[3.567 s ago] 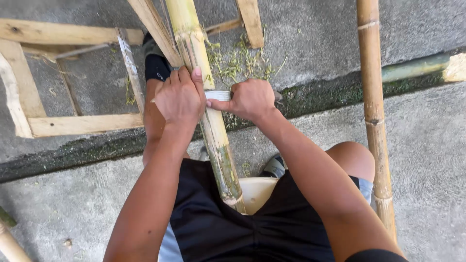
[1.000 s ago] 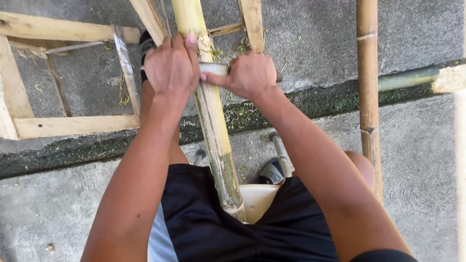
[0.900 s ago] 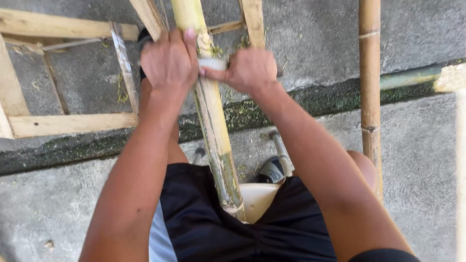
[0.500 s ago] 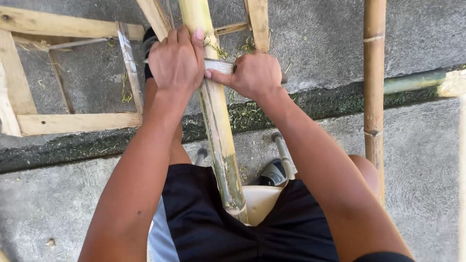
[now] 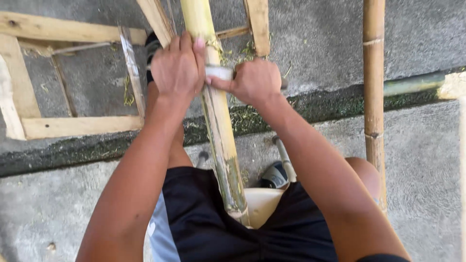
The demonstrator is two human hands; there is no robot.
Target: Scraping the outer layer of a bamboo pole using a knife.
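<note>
A thick yellow-green bamboo pole (image 5: 222, 140) runs from between my knees up and away from me. Across it lies a flat metal blade (image 5: 218, 73). My left hand (image 5: 178, 68) is closed over the blade's left end, fingers curled over the pole. On the pole's right side my right hand (image 5: 256, 81) grips the blade's other end as a fist. Both forearms reach forward over my black shorts. The pole's near end rests by a pale plastic seat (image 5: 262, 204).
A wooden frame of pale slats (image 5: 77, 126) lies on the concrete at left. A second bamboo pole (image 5: 374, 97) stands upright at right. Green shavings (image 5: 242, 48) litter the ground. A dark mossy seam crosses the concrete. A shoe (image 5: 274, 175) sits below my right arm.
Both hands and the blade have moved back and forth along the pole between frames; they now sit slightly nearer to me than half a second ago. The grip is unchanged.
</note>
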